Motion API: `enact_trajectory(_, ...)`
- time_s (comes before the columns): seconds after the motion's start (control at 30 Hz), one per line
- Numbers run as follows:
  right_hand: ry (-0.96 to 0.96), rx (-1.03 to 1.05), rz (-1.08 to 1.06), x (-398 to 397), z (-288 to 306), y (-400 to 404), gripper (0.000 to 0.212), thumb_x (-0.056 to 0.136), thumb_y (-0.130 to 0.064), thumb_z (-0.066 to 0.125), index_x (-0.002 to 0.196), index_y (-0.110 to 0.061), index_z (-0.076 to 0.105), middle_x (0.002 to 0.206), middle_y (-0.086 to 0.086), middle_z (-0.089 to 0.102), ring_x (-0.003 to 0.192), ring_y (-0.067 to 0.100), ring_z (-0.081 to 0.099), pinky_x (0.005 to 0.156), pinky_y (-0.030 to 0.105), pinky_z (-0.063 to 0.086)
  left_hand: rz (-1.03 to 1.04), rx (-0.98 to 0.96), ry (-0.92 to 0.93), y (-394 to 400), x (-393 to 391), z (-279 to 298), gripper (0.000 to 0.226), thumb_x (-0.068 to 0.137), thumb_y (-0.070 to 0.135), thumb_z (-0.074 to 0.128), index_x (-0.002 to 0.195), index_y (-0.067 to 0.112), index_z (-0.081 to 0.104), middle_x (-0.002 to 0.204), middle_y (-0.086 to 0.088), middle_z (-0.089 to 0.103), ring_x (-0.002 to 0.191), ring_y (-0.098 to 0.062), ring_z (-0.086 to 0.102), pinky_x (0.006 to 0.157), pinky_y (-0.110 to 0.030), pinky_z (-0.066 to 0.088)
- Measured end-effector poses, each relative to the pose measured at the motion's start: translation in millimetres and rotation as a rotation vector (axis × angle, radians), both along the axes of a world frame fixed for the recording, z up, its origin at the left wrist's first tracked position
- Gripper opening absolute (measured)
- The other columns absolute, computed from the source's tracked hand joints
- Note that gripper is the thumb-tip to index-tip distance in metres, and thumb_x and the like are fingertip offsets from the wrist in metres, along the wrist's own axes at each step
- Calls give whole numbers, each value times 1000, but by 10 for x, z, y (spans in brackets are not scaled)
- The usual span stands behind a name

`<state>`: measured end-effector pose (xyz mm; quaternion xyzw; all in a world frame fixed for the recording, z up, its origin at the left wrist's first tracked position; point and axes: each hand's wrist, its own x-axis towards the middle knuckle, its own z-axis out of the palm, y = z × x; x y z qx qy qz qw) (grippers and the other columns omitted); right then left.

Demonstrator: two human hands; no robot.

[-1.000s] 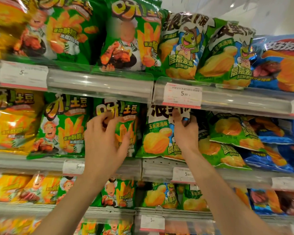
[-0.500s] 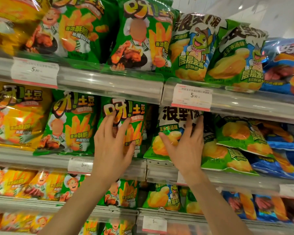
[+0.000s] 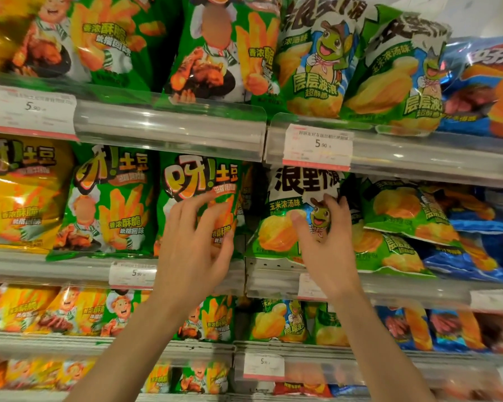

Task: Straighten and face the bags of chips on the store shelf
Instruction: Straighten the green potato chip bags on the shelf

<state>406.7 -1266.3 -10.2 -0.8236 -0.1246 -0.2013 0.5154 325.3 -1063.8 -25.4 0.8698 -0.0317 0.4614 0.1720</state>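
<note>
Hands on two green chip bags, middle shelf, job partly done.

Both hands reach up to the middle shelf [image 3: 186, 266]. The left hand [image 3: 193, 250] has its fingers [image 3: 186, 210] spread and a little bent over the front of a green fries bag [image 3: 198, 192]; I cannot tell if they grip it or just press it. The right hand [image 3: 324, 245] pinches the front of a green turtle bag [image 3: 285, 216], thumb on one side and curled fingers on the other. Both of these bags stand up and face out. The two bags to the left look neat too. To the right, a green bag [image 3: 404, 210] lies tipped over on other bags, and the blue bags [image 3: 476, 256] under it lie flat. I think those are left to fix. The top shelf bags stand up and mostly face out, though some lean. The lower shelves are too blurry to judge.
</note>
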Motion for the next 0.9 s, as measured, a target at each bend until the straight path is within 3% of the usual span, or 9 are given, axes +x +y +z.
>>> enact_trajectory(0.1,10,137,120,-234,-30,-208,37,94,-42,65,129,-33,58,140,-9,55,133,6,49,113,37,42,-239,-173,151,-170,-100,1,38,95,30,61,130,18,59,120,7,61,111,-9,57,92,-32,50)
enact_trajectory(0.17,68,189,188,-393,-72,-355,27,95,-31,65,122,-27,64,118,-15,67,110,3,65,95,31,55,-393,-341,281,-318,-162,-12,34,97,29,62,131,26,57,112,19,62,103,-5,61,86,-24,51)
enact_trajectory(0.23,148,191,212,-499,-147,-520,22,96,-29,63,118,-27,66,104,-15,73,93,8,71,81,29,58,-470,-488,388,-465,-188,-43,32,97,25,63,127,35,57,106,23,64,100,-4,63,84,-19,51)
enact_trajectory(0.4,288,248,182,-517,-390,-1054,19,96,-20,61,113,-20,68,87,0,78,78,17,71,71,31,55,-474,-688,463,-776,-200,-204,27,95,26,63,122,33,61,102,17,70,98,-6,66,85,-20,52)
enact_trajectory(0.53,304,321,95,-401,-427,-1538,17,96,-17,60,110,-16,70,85,5,78,78,26,71,68,32,59,-441,-797,479,-1065,-121,-245,25,95,23,63,117,33,63,100,14,72,97,-5,68,85,-27,54)
enact_trajectory(0.63,277,327,74,-289,-386,-1853,16,96,-16,59,108,-16,70,84,5,78,74,23,71,65,29,60,-441,-845,457,-1326,-37,-198,23,95,21,63,114,34,64,98,13,73,95,-2,68,84,-25,52)
enact_trajectory(0.73,262,314,65,-129,-327,-2138,16,96,-16,59,108,-17,71,83,3,77,75,18,71,67,37,60,-434,-882,419,-1590,62,-122,23,94,16,63,111,31,66,94,9,74,90,-6,70,84,-29,52)
enact_trajectory(0.8,243,301,86,-6,-272,-2307,17,97,-16,58,109,-18,70,84,2,78,78,17,72,69,32,58,-409,-889,375,-1746,142,-55,23,93,15,64,108,32,67,88,8,74,84,-9,70,81,-32,53)
enact_trajectory(0.9,202,292,106,173,-182,-2512,17,97,-18,58,111,-20,68,84,1,77,78,15,71,68,21,56,-400,-847,309,-2009,281,97,23,86,33,64,109,33,66,86,10,71,81,-7,67,79,-29,53)
